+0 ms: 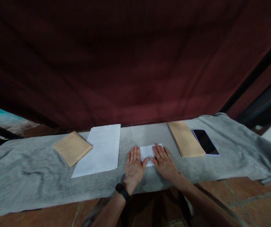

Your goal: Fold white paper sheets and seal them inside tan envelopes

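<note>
A small folded white paper (147,152) lies on the grey cloth in front of me. My left hand (134,165) rests flat on its left side, fingers stretched forward. On its right side my right hand (164,160) presses down with the fingers spread. Both thumbs point inward at the paper's near edge, close to each other. The palms and fingers hide the paper's left and right ends. To the left lie large white sheets (99,151), partly under a brown envelope (72,148). More brown envelopes (186,138) lie to the right, beside a phone (205,142).
Grey cloth (52,176) covers the long narrow surface and hangs wrinkled at both ends. A dark red curtain-like sheet (135,63) rises behind its far edge. Dark bars (256,75) stand at the right. Below is a tiled floor (234,195).
</note>
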`<act>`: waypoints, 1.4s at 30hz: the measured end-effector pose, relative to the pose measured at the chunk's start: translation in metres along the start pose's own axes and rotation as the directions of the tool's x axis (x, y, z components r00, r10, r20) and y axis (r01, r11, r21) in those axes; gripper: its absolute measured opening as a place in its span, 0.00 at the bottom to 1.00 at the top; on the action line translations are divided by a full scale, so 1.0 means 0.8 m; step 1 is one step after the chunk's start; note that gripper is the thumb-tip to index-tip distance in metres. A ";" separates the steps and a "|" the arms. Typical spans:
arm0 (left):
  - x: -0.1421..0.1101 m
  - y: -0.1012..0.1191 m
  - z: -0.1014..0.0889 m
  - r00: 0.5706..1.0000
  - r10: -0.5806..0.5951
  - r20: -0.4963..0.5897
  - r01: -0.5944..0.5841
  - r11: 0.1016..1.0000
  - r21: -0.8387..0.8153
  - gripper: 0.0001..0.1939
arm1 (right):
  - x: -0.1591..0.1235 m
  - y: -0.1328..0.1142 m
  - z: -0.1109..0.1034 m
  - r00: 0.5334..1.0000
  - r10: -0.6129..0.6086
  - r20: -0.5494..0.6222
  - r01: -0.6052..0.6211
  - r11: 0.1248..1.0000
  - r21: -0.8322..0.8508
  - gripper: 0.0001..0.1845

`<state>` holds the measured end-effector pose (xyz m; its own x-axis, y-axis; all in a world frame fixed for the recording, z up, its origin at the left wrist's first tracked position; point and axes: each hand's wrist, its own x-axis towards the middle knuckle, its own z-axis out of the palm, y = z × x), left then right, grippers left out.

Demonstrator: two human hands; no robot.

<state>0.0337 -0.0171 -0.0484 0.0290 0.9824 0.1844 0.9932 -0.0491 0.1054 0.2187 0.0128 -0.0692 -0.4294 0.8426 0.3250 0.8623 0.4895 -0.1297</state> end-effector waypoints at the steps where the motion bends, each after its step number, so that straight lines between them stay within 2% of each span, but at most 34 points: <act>1: 0.000 -0.001 -0.001 1.000 -0.003 0.005 0.003 1.000 0.003 0.35 | -0.001 0.000 0.001 1.000 0.007 -0.009 -0.007 1.000 -0.009 0.32; 7: -0.002 -0.007 -0.006 0.999 -0.018 0.036 0.018 1.000 0.010 0.35 | -0.005 0.002 0.005 0.998 0.029 -0.048 -0.032 0.997 -0.071 0.32; 11: 0.002 -0.002 -0.007 0.999 -0.024 -0.020 0.025 0.999 0.029 0.35 | -0.005 0.001 0.010 0.996 0.012 -0.083 -0.021 0.994 -0.110 0.31; 14: 0.005 0.010 -0.005 0.996 0.059 -0.061 -0.059 0.998 0.009 0.32 | -0.005 0.002 0.014 0.994 0.001 -0.107 -0.015 0.991 -0.131 0.31; 17: 0.005 0.027 0.001 0.987 0.160 -0.029 -0.161 0.986 -0.034 0.31 | -0.007 0.003 0.016 0.992 -0.001 -0.126 -0.017 0.991 -0.136 0.30; 19: 0.005 0.035 0.006 0.982 0.188 -0.011 -0.189 0.980 -0.056 0.32 | -0.008 0.003 0.016 0.991 -0.005 -0.137 -0.015 0.990 -0.143 0.29; 27: 0.005 0.028 0.016 0.991 0.126 -0.044 -0.127 0.992 -0.021 0.37 | -0.008 0.004 0.013 0.992 -0.021 -0.124 -0.001 0.984 -0.177 0.29; 34: 0.004 0.018 0.010 0.995 0.094 0.016 -0.094 0.996 0.001 0.38 | -0.012 0.013 0.015 0.989 -0.073 -0.125 0.054 0.988 -0.147 0.30; 42: 0.002 0.023 0.007 0.997 0.078 0.030 -0.079 0.996 0.043 0.38 | -0.020 0.031 0.006 0.996 0.004 -0.090 -0.018 0.989 -0.148 0.31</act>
<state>0.0527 -0.0154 -0.0514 0.1098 0.9805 0.1630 0.9917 -0.1191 0.0488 0.2457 0.0121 -0.0822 -0.3996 0.8210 0.4077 0.9001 0.4356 0.0050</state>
